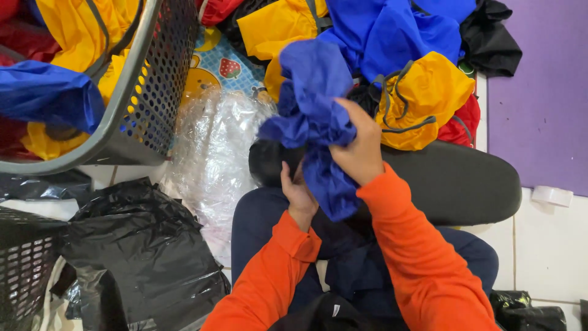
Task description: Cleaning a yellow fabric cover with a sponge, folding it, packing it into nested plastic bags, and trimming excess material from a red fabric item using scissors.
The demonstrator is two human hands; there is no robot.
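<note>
Right hand grips blue garment; left hand beneath; clear plastic wrap beside.

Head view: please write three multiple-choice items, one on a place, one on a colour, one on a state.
1. Where does the grey perforated basket stand?
A. Upper left of the view
B. Lower right
C. On the purple mat

2. What colour is the bunched cloth that the hands hold?
A. Yellow
B. Blue
C. Black

3. How does the right hand meet the cloth?
A. Flat and open above it
B. Apart from it
C. Closed around it

Key: 1 A, as the basket, filled with yellow and blue fabric, fills the upper left corner. 2 B, as the crumpled cloth is blue, while the yellow pieces lie on the pile behind it. 3 C, as the right hand's fingers wrap the bundle's middle, while the left hand touches it from below.
</note>
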